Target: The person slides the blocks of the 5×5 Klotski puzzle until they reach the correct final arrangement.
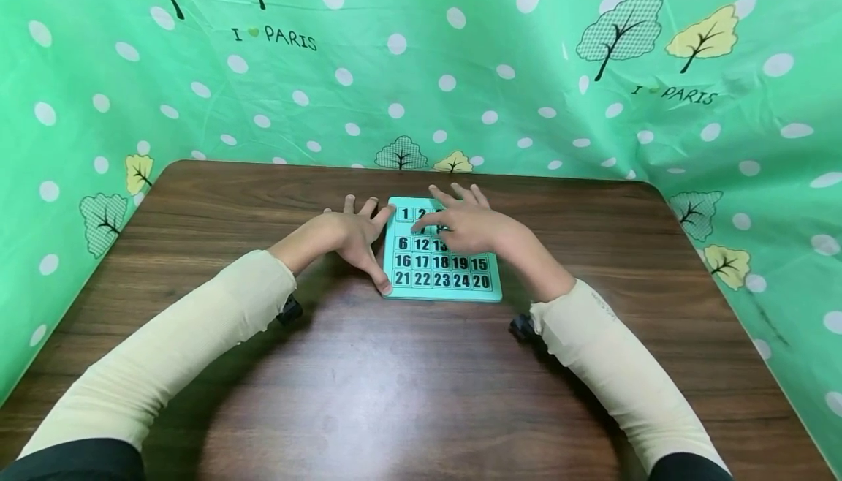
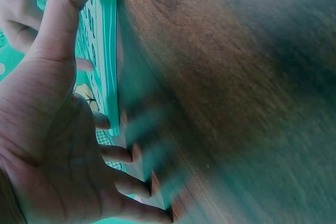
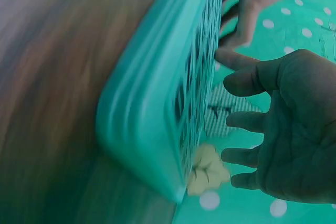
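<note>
A teal sliding number puzzle [image 1: 441, 294] lies flat on the wooden table, its square tiles printed with black numerals. My left hand [image 1: 355, 236] is spread along the puzzle's left side, with the thumb at the near corner and the index finger at the far corner. Over the upper rows, my right hand [image 1: 470, 225] reaches in with its index finger extended onto a tile in the second row. The other right fingers are held up off the board in the right wrist view. Several tiles in the upper right are hidden beneath that hand.
Dark wood-grain table [image 1: 355, 393] surrounds the puzzle. A green cloth [image 1: 421, 50] with white dots and printed trees hangs behind the table and at both sides. Black wrist devices [image 1: 522, 327] sit under the forearms, close to the tabletop.
</note>
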A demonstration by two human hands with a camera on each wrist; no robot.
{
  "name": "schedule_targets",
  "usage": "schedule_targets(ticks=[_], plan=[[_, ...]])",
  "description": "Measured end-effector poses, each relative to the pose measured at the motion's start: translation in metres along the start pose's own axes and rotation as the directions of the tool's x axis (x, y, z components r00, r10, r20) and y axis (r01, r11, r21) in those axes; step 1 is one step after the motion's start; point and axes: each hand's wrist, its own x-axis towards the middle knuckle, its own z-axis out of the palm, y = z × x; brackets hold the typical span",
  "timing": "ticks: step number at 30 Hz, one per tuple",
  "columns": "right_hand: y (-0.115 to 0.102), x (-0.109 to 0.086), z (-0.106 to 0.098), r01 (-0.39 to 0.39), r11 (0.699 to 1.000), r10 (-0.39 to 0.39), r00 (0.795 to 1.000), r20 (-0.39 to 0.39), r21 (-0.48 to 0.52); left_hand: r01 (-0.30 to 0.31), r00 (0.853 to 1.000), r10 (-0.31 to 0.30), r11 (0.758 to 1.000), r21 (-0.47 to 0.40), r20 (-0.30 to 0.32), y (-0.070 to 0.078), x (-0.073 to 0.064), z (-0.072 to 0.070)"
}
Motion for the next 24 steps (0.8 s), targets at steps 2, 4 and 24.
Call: schedule_targets(ticks=[2,4,24], plan=[[0.0,-0.007,-0.001,0.01,1.0,-0.01,1.0,-0.005,0.009,0.001,1.0,-0.001,1.0,-0.003,0.002,0.0,0.0,0.0],[-0.001,-0.011,0.001,0.049,0.998,-0.049,0.999,-0.008,0.026,0.0,1.0,0.0,1.0,-0.01,0.007,0.0,0.0,0.0],[0.019,-0.029,-0.013,0.036,0.994,-0.025,0.994,-0.103,0.104,-0.069,0.997,0.062,0.985,-0.156,-0.051,-0.008,-0.004,0.005]])
